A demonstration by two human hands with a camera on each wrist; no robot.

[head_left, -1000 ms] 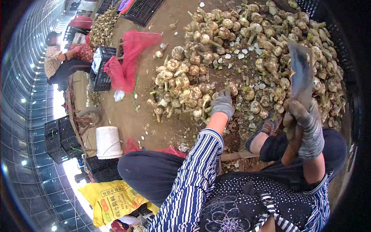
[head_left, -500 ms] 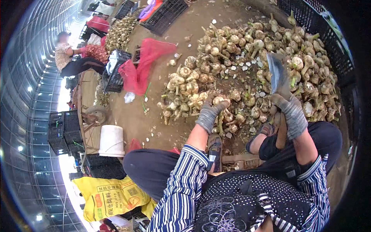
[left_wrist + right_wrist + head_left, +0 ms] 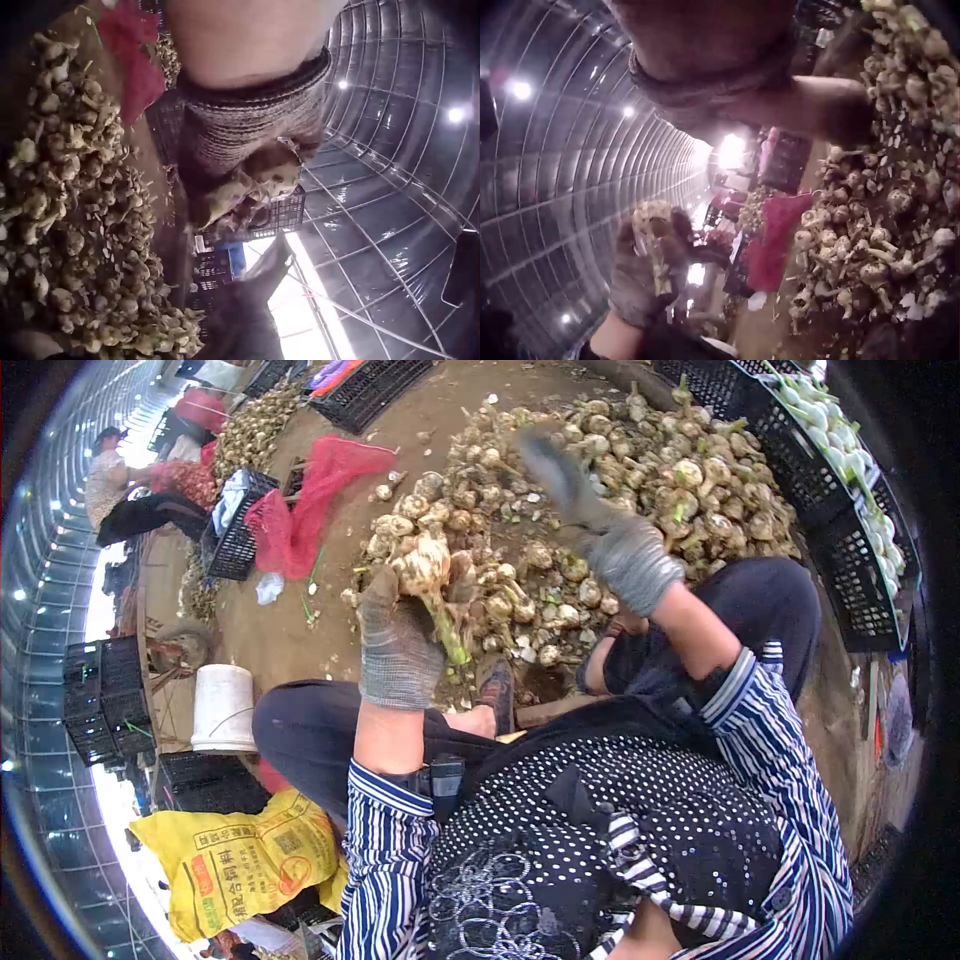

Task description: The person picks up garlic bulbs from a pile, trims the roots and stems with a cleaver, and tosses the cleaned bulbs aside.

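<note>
My left hand, in a grey knit glove, grips a garlic bulb with its roots up and its green stem pointing down past the palm. The same bulb shows in the right wrist view, fingers around it. To the right, my gloved right hand holds a broad-bladed knife, its blade blurred and pointing up and left over the pile. The knife's wooden handle sticks out of the fist in the right wrist view. Both hands are above a heap of dirty garlic bulbs.
Black crates with pale trimmed bulbs stand at the right. Left are a red mesh bag, a white bucket, stacked black crates and a yellow sack. Another person sits at the far left.
My left hand reached into the pile, took a garlic bulb and lifted it toward me and to the left. My right hand swung the knife leftward. The head view has shifted right.
</note>
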